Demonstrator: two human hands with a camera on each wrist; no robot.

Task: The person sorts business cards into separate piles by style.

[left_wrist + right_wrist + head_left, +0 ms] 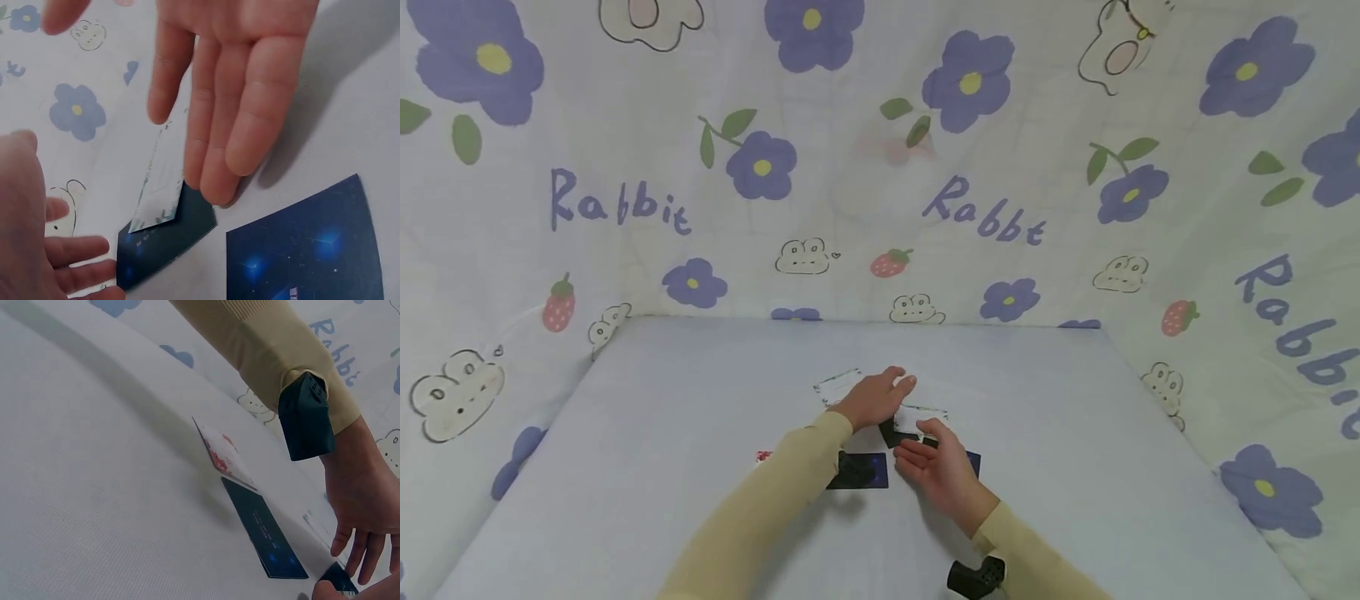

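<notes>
My left hand [872, 398] reaches out between two white printed cards, fingers extended, holding nothing. One white card [835, 387] lies partly behind it. The other white card [919, 419] rests on a dark card [889, 433]. Closer in, my right hand [943, 475] is turned palm up with fingers relaxed, and its palm [237, 19] shows bare in the left wrist view. It overlaps a dark blue card [973, 463]. Beneath my left forearm lies another dark blue card [872, 471], with blue glints and small text in the right wrist view.
A red and white card [225, 453] lies at the left end of the row, mostly hidden by my sleeve in the head view. A pale cloth covers the table [625, 433]. Patterned fabric [865, 192] hangs behind and at the sides. Each wrist carries a black camera [306, 419].
</notes>
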